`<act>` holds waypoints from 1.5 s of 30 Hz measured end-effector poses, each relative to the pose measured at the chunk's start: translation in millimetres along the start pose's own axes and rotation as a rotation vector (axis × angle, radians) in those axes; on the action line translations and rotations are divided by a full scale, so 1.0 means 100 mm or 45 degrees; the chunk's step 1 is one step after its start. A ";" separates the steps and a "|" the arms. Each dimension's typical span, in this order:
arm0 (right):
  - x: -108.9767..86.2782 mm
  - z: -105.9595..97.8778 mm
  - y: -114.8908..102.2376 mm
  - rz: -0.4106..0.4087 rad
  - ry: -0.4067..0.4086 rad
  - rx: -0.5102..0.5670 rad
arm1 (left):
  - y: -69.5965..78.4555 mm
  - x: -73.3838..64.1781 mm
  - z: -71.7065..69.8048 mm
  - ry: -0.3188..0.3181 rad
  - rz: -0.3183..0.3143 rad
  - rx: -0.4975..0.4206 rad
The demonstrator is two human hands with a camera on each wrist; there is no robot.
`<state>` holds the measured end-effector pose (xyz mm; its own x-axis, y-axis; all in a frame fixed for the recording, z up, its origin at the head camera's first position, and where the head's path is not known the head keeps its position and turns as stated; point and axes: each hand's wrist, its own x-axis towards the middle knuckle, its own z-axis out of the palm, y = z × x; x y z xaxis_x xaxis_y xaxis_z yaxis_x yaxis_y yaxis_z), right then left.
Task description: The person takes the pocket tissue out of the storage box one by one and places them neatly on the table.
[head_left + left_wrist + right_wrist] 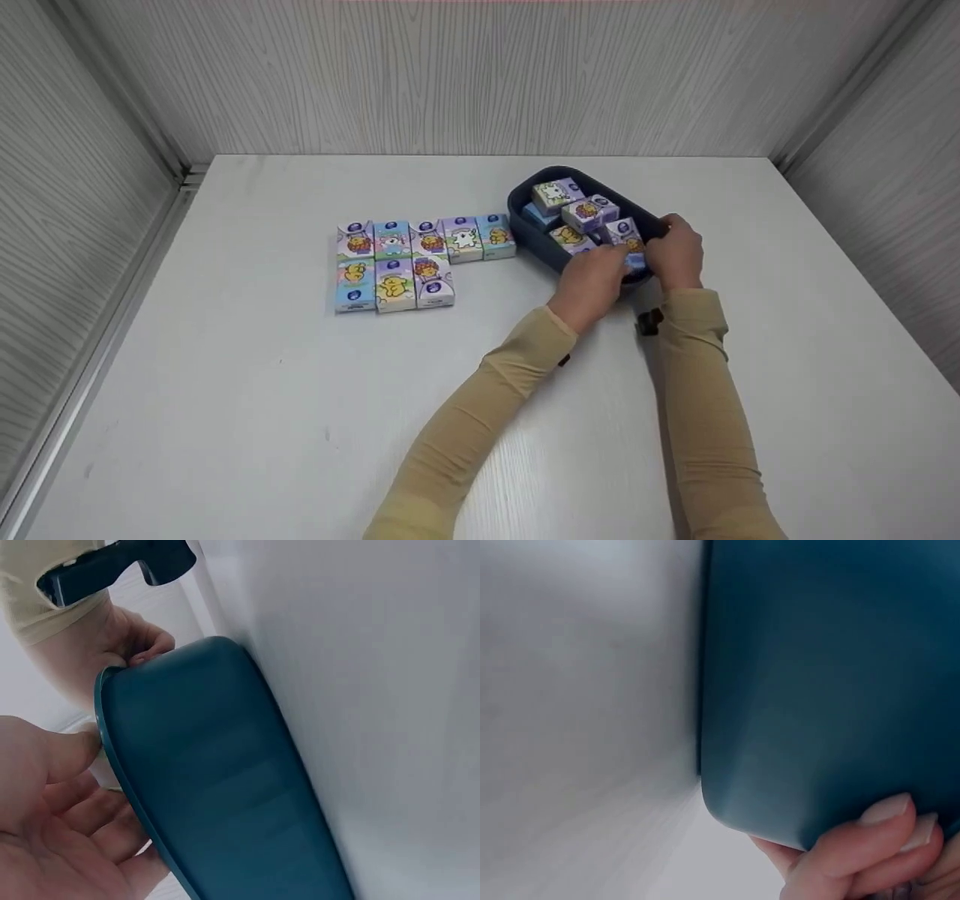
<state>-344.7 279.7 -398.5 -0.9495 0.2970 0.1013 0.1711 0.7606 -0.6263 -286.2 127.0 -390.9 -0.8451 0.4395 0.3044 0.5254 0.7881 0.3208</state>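
Note:
A dark blue-green oblong tray (pixel 544 247) stands on the table with several small cartoon-printed cartons (pixel 591 213) piled inside. My left hand (pixel 592 281) reaches over its near side, fingertips among the cartons at the near end. In the left wrist view, its thumb and spread fingers (pixel 124 840) reach past the rim beside a pale carton edge (pixel 106 774); I cannot tell whether they pinch it. My right hand (pixel 677 251) grips the tray's right end, with curled fingers (pixel 862 844) against the outer wall in the right wrist view.
Left of the tray, several similar cartons (pixel 394 262) lie side by side in two rows, the back row longer and reaching close to the tray. The white table (pixel 225 390) meets pale wood-grain panels (pixel 450 75) at the back and sides.

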 end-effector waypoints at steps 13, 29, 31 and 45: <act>0.01 0.00 0.01 0.024 -0.018 -0.009 | 0.00 -0.03 -0.17 0.193 -0.014 0.088; 0.01 0.00 -0.01 0.050 -0.017 -0.015 | -0.03 -0.45 -0.49 0.462 0.060 0.423; 0.01 0.00 -0.02 0.047 -0.017 -0.020 | -0.06 -0.52 -0.54 0.445 0.078 0.441; 0.03 0.00 -0.01 0.072 -0.046 -0.013 | -0.48 -0.86 -0.61 0.082 -0.060 0.465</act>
<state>-348.1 279.8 -397.8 -0.9472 0.3184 0.0379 0.2270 0.7493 -0.6222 -232.9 25.5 -377.6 -0.8533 0.3803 0.3566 0.4065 0.9137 -0.0017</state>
